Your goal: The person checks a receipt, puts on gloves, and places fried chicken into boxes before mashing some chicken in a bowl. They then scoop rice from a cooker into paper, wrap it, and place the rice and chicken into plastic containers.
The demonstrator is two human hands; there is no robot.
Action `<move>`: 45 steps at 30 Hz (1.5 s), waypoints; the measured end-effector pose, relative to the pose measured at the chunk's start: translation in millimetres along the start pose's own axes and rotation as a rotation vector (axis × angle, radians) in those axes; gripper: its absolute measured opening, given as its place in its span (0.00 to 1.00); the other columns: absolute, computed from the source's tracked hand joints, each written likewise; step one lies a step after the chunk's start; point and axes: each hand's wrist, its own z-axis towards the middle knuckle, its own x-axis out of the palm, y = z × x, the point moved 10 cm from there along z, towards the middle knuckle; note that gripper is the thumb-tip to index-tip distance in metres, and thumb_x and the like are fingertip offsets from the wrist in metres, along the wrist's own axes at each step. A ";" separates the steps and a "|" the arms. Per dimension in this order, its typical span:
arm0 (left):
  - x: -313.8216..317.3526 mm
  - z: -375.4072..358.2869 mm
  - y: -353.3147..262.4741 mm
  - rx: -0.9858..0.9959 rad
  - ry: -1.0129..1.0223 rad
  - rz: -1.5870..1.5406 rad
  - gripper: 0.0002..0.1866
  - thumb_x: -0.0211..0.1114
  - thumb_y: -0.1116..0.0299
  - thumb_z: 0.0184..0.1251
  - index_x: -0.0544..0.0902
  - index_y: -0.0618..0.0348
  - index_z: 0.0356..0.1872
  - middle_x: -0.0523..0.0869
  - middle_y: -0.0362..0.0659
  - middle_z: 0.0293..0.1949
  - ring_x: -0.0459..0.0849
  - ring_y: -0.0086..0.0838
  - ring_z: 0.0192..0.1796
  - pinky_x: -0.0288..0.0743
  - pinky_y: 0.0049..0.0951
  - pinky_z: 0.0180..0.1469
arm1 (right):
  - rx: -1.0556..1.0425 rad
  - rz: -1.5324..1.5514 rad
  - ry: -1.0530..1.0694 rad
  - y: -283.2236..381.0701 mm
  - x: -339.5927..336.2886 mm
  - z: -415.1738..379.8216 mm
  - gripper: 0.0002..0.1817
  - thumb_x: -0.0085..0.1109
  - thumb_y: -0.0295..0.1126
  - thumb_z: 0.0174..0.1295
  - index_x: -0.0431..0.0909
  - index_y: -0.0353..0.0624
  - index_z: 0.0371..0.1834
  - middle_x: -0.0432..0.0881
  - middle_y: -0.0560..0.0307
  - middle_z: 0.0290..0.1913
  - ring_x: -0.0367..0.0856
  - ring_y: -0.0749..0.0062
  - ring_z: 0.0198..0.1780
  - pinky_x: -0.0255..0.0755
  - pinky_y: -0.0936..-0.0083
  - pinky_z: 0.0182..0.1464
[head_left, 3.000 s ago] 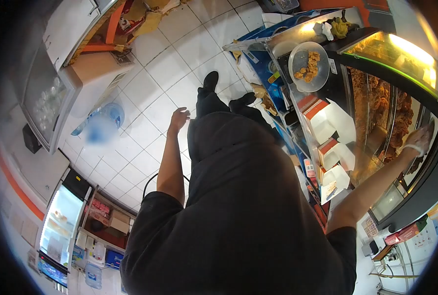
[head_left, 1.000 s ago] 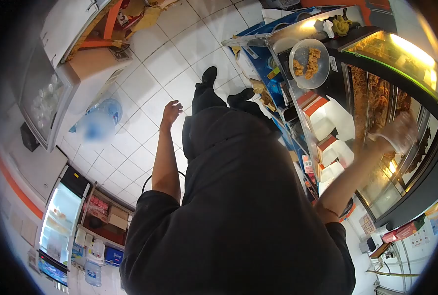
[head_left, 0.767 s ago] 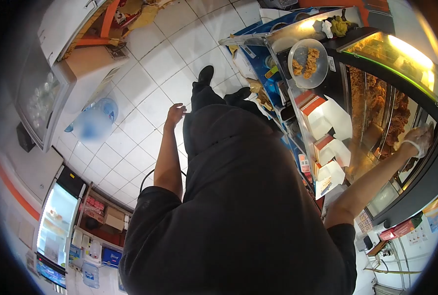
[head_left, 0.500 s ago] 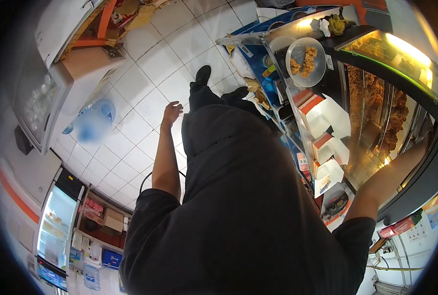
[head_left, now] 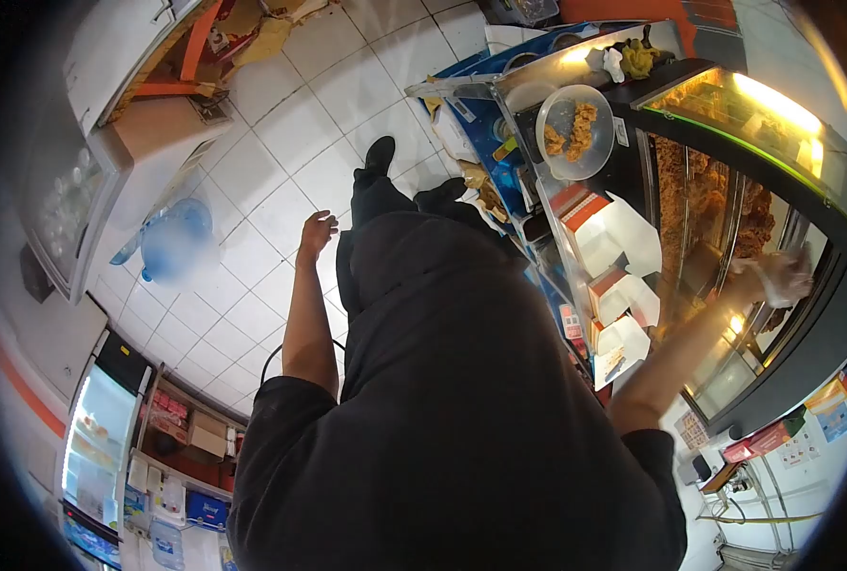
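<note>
My left hand (head_left: pixel 319 231) hangs at my side above the tiled floor, its fingers loosely bent and apart, holding nothing. On the right, my right hand (head_left: pixel 777 276) is inside the lit display cabinet (head_left: pixel 804 328). Thin translucent plastic seems to cover it, and blur hides its fingers. Beside that hand are rows of fried chicken (head_left: pixel 754 221) on the racks. Left of the cabinet stands a clear plastic bowl (head_left: pixel 554 109) with a few pieces of fried chicken (head_left: pixel 581 128). Several open paper boxes (head_left: pixel 615 238) line the counter nearer to me.
White floor tiles (head_left: pixel 271 143) lie ahead, with a blue plastic stool (head_left: pixel 178 238), partly blurred, on the left. A glass-door fridge (head_left: pixel 95 428) and a shelf unit (head_left: pixel 190 428) stand at the lower left. Yellow and white cloths (head_left: pixel 638 59) lie beyond the bowl.
My right hand, hidden deep at the cabinet's right side before, now shows inside it, further forward among the chicken racks. The view has shifted slightly. My left hand still hangs free.
</note>
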 end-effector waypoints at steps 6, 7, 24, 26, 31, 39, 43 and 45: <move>0.9 14.8 2.1 0.025 0.019 -0.010 0.23 0.61 0.65 0.67 0.75 0.66 0.60 0.88 0.49 0.40 0.87 0.31 0.35 0.77 0.28 0.37 | 0.466 1.011 0.531 228.3 44.9 -145.3 0.11 0.64 0.27 0.62 0.81 0.37 0.47 0.84 0.54 0.44 0.82 0.69 0.47 0.77 0.74 0.50; -3.2 13.3 -3.5 0.026 0.013 -0.004 0.23 0.61 0.65 0.67 0.75 0.66 0.60 0.88 0.49 0.40 0.87 0.31 0.35 0.77 0.28 0.37 | 0.449 0.981 0.614 243.0 56.9 -163.5 0.11 0.63 0.28 0.63 0.81 0.36 0.48 0.84 0.55 0.44 0.82 0.70 0.46 0.77 0.75 0.50; -11.6 7.6 7.6 0.049 0.007 -0.042 0.25 0.61 0.64 0.66 0.73 0.65 0.61 0.88 0.50 0.43 0.87 0.31 0.41 0.78 0.29 0.39 | 1.599 1.143 1.090 242.8 51.5 -348.5 0.13 0.61 0.34 0.65 0.76 0.39 0.47 0.82 0.51 0.36 0.84 0.68 0.28 0.83 0.73 0.30; -9.7 10.5 16.0 0.051 0.016 -0.010 0.24 0.61 0.64 0.66 0.73 0.65 0.61 0.88 0.50 0.43 0.86 0.31 0.41 0.78 0.29 0.39 | 1.685 1.132 1.175 258.7 46.3 -350.6 0.22 0.61 0.39 0.65 0.70 0.36 0.54 0.80 0.48 0.40 0.85 0.62 0.34 0.84 0.69 0.36; -21.6 -0.2 9.7 0.062 -0.011 0.057 0.24 0.60 0.65 0.67 0.73 0.64 0.61 0.87 0.50 0.44 0.86 0.31 0.39 0.77 0.29 0.39 | 1.799 1.353 1.090 279.7 76.6 -360.9 0.23 0.55 0.36 0.69 0.63 0.30 0.57 0.77 0.38 0.46 0.83 0.51 0.45 0.84 0.64 0.47; -57.2 6.5 -8.5 0.064 -0.019 0.102 0.22 0.59 0.64 0.71 0.73 0.59 0.62 0.87 0.47 0.41 0.87 0.30 0.38 0.78 0.30 0.39 | 1.594 1.779 0.919 290.8 70.9 -349.9 0.22 0.51 0.37 0.71 0.66 0.27 0.55 0.78 0.34 0.53 0.84 0.58 0.41 0.82 0.64 0.47; -56.2 19.0 -33.3 0.078 0.055 0.294 0.21 0.57 0.63 0.72 0.72 0.57 0.63 0.87 0.47 0.45 0.86 0.31 0.43 0.78 0.31 0.42 | 1.485 2.058 0.771 261.2 -13.1 -329.2 0.24 0.52 0.40 0.71 0.69 0.28 0.58 0.81 0.38 0.51 0.84 0.60 0.33 0.81 0.66 0.38; -45.3 14.7 -55.3 0.083 0.094 0.429 0.20 0.57 0.64 0.72 0.72 0.57 0.62 0.86 0.47 0.46 0.85 0.31 0.45 0.78 0.33 0.45 | 1.589 2.005 0.732 230.9 -54.5 -327.6 0.26 0.52 0.36 0.67 0.65 0.28 0.64 0.80 0.39 0.54 0.84 0.64 0.33 0.80 0.75 0.34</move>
